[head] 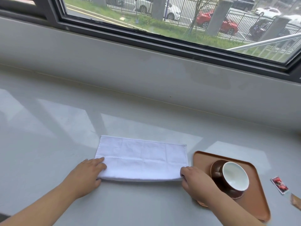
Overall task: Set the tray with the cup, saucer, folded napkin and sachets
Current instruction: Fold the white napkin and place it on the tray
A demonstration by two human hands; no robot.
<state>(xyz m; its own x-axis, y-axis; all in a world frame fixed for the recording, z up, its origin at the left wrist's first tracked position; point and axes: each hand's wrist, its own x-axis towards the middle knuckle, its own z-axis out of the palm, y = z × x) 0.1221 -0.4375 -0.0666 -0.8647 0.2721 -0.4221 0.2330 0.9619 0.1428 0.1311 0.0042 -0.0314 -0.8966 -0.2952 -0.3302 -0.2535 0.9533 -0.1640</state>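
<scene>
Head-camera view showed a white cloth napkin lying folded into a long band on the pale grey glossy desk, just left of a terracotta rounded-corner plastic tray. The left hand lay flat and open on the napkin's near left corner, seemingly to pin the layers in place, while the right hand pinched the near right corner between thumb and fingers, probably to line up the edges or begin another fold. On the tray a dark brown ceramic saucer already carried a brown cup with a white inside, set toward the tray's far half, which left bare room nearer the person for the cloth. Two sachets waited off the tray on the desk to the right: a red and white printed sachet and a tan paper sachet cut by the frame edge. Folding looked like the step in hand, with napkin and sachets not yet loaded.
</scene>
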